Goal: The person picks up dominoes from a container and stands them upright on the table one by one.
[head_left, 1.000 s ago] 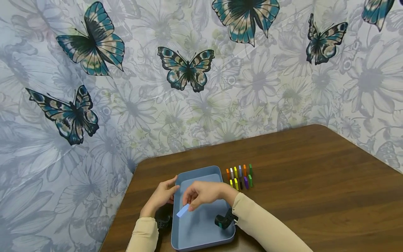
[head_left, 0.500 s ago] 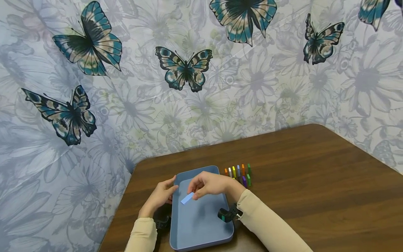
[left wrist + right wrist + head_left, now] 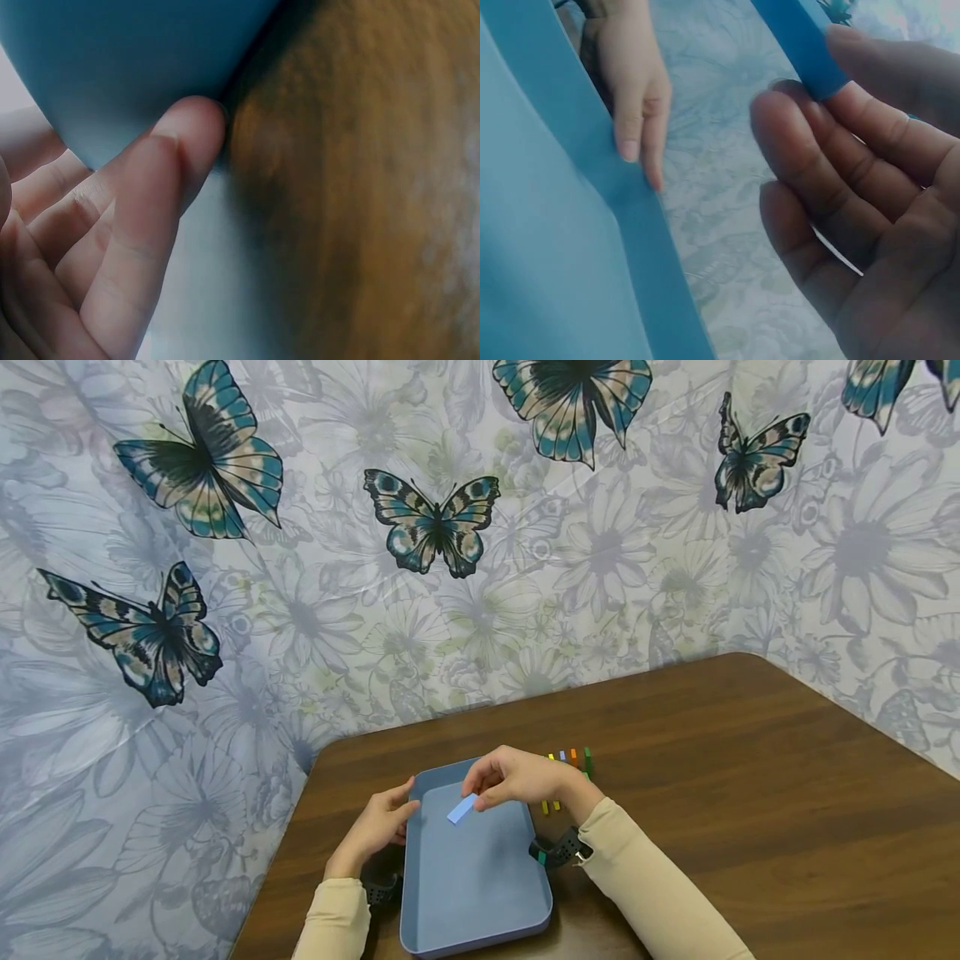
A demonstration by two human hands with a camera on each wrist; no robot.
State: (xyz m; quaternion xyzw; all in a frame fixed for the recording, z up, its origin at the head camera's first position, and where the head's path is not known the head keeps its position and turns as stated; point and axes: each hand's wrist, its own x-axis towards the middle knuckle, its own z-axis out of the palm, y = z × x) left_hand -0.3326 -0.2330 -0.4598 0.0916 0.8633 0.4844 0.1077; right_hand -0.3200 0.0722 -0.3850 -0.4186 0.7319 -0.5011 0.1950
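Note:
A shallow blue tray lies on the table. My left hand holds its left wall; in the right wrist view the thumb rests at the rim, with a finger along the outside. In the left wrist view my fingers touch the tray's outer side. My right hand is above the upper part of the tray and pinches a small light-blue block between thumb and fingers. That block tilts down to the left, apart from the tray floor. Nothing lies on the visible tray floor.
Several small coloured blocks stand in two rows beyond the tray's right side, partly hidden by my right hand and wrist. The brown wooden table extends right. A wall covering with butterflies rises behind it.
My right hand, with the light-blue block, has moved up and to the right over the tray, now covering part of the block rows. The left hand keeps its place on the tray.

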